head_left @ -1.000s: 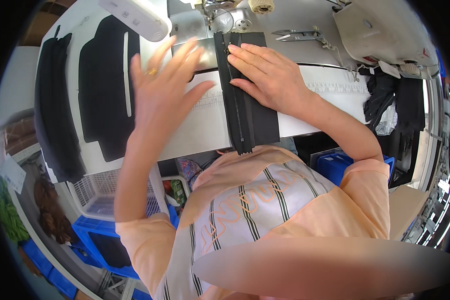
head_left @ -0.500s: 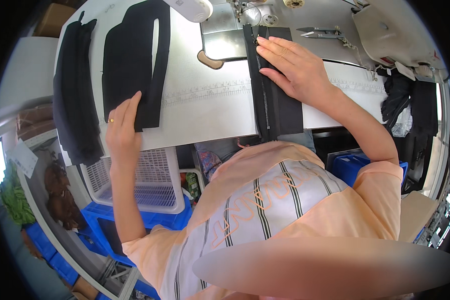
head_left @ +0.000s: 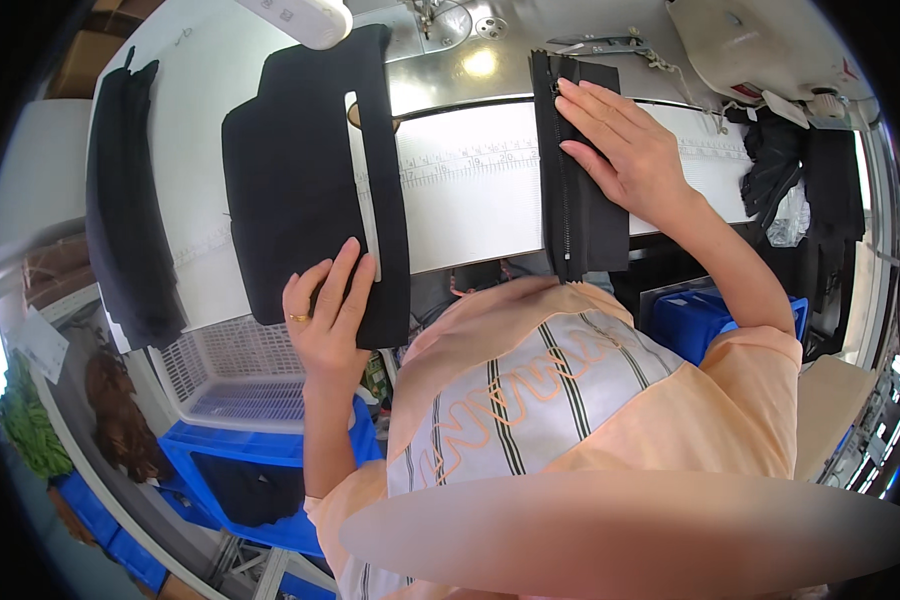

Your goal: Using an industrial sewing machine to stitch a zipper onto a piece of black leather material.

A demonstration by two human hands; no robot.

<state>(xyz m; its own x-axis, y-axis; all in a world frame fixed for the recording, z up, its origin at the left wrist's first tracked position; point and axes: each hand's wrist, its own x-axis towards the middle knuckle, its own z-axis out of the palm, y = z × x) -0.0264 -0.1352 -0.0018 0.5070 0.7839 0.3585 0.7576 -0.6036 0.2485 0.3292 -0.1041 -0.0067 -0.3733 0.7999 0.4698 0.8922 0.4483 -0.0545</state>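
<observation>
A black fabric piece (head_left: pixel 295 170) with a long narrow slit lies on the white table, its near end hanging past the front edge. My left hand (head_left: pixel 330 310), a ring on one finger, rests on its near part with fingers spread. To the right lies a black fabric strip (head_left: pixel 600 215) with a zipper (head_left: pixel 567 200) along its left side. My right hand (head_left: pixel 625 155) lies flat across the strip's upper part, fingertips at the zipper's far end. Bare table separates the two pieces.
A stack of black fabric (head_left: pixel 125 210) lies at the table's left. Behind the strip are thread snips (head_left: pixel 600 46) and the sewing machine's metal plate (head_left: pixel 440 75). A printed ruler (head_left: pixel 470 163) crosses the table. Below stand a white basket (head_left: pixel 240 405) and a blue crate (head_left: pixel 210 445).
My left hand has slid the slit fabric piece to the right and toward me, nearer the zipper strip. My right hand and the zipper strip have shifted slightly right.
</observation>
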